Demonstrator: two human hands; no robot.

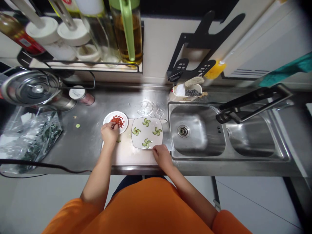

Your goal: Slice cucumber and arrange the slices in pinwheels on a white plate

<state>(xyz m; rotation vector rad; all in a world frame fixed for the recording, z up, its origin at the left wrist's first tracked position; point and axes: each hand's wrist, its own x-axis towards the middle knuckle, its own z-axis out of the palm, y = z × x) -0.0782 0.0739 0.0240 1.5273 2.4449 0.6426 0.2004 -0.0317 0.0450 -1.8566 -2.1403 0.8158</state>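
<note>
My left hand (110, 132) is over a small round white plate (107, 117), its fingers pinched together at the edge of a pile of red goji berries (117, 121). Whatever is between those fingertips is hidden. A square white plate (146, 124) carries several pinwheels of green cucumber slices (146, 143); the left pinwheel (136, 131) has a red spot at its middle. With curled fingers, my right hand (162, 156) grips the lower right corner of this plate. Under both plates lies a whitish cutting board (133, 159). A broad knife blade (167, 136) shows beside the square plate.
To the right is a double sink (197, 130) with a black faucet (246, 100). A container of sponges and scrubbers (186, 92) stands behind it. Left are a plastic bag of greens (36, 139), a lidded pot (36, 89) and a jar (83, 96). Bottles (126, 35) fill a shelf above.
</note>
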